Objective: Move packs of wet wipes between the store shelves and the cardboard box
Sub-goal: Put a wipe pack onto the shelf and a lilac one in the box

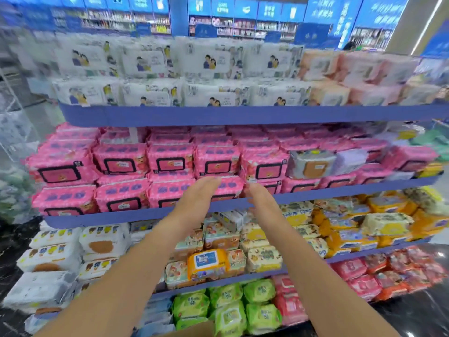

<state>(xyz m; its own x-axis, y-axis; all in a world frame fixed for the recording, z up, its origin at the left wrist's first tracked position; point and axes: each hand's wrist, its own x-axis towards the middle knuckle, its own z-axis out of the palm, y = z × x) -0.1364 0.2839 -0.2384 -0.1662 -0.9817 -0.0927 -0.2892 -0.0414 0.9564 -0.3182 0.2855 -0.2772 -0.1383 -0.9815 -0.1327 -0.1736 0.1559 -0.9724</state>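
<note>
head view: shelves full, no sign of how many packs have moved either way. both hands are empty, so i'd call this the start of a pick cycle, with nothing in transit.

- box (pixel 194 330): only a tan sliver at the bottom edge, probably its rim. contents not visible, so no count of done vs. left.
- pink packs (pixel 170 164): two stacked rows on the second shelf (pixel 121 216), packed tight front to back. no obvious gap in the front row.
- target pack (pixel 229 187): lower pink row, at the shelf lip, right between the two hands.
- left hand (pixel 198 194): open, fingers straight and together, palm turned inward, holds nothing. its fingertips overlap the left end of that pack, but motion blur means i can't tell if they touch.
- right hand (pixel 262 199): open, fingers extended, holds nothing, at the pack's right end. contact is also unclear.

my read: a two-handed squeeze grab of that pack is next, then down to the box. the neighbours sit tight against it, so a sideways drag could pull them off the lip.
</note>
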